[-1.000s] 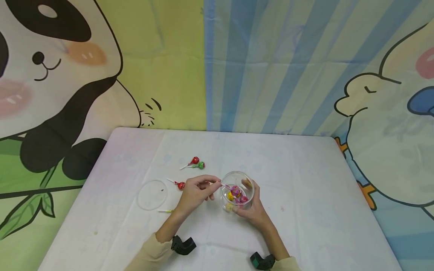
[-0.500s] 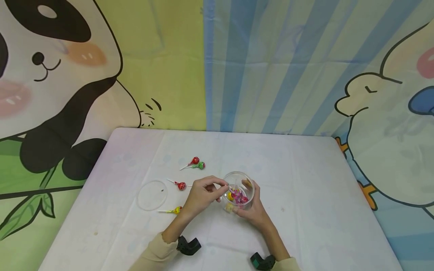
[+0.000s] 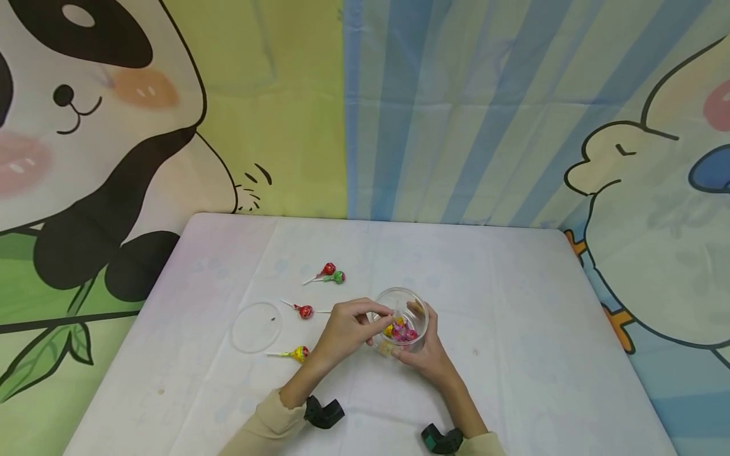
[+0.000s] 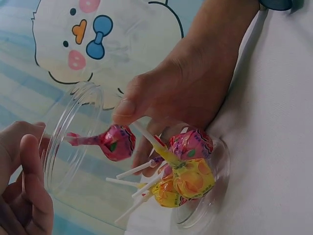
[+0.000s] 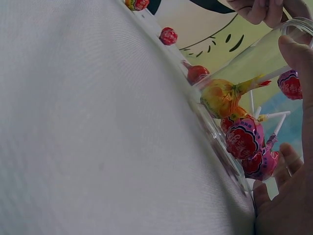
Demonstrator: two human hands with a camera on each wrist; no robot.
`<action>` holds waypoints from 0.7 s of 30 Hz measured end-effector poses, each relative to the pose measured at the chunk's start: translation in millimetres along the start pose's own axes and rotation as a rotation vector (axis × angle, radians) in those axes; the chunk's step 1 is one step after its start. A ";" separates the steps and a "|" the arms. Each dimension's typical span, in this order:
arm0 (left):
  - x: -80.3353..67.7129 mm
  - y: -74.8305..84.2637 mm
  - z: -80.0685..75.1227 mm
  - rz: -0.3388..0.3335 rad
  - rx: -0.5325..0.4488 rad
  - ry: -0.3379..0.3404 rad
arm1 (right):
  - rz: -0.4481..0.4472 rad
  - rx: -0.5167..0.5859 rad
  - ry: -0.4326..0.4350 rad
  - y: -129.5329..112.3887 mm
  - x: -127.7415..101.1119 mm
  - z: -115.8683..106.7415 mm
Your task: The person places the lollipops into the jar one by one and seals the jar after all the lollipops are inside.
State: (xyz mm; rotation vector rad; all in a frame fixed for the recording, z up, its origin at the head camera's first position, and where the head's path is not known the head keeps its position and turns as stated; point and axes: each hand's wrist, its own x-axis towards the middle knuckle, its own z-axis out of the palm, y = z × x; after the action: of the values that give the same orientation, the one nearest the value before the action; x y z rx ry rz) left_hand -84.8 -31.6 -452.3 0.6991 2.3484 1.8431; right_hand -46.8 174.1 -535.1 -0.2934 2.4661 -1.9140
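My right hand (image 3: 424, 354) grips the clear round plastic jar (image 3: 401, 318); my left hand (image 3: 348, 329), fingers curled, seems empty at its rim. Filling looks underway. Next I'd fetch the yellow-wrapped lollipop (image 3: 299, 353) from the tabletop (image 3: 513, 304).

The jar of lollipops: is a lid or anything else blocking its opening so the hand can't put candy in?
Nothing visible blocks it. The jar is open at the top, and its clear lid lies apart on the table. The left hand is at the rim, and the right hand holds the jar.
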 end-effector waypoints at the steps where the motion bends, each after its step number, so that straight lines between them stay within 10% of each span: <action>1: 0.2 0.8 0.3 0.001 0.014 -0.004 | -0.002 0.001 0.001 -0.1 -0.2 -0.1; 21: 12.0 11.2 7.6 -0.081 0.269 -0.167 | 0.000 0.040 -0.003 3.0 0.1 -1.7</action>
State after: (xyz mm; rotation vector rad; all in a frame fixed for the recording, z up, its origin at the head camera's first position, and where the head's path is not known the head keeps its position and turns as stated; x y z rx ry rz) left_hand -89.6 -18.0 -441.3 0.7390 2.4960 1.3922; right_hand -47.6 176.5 -537.5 -0.2957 2.4229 -1.9584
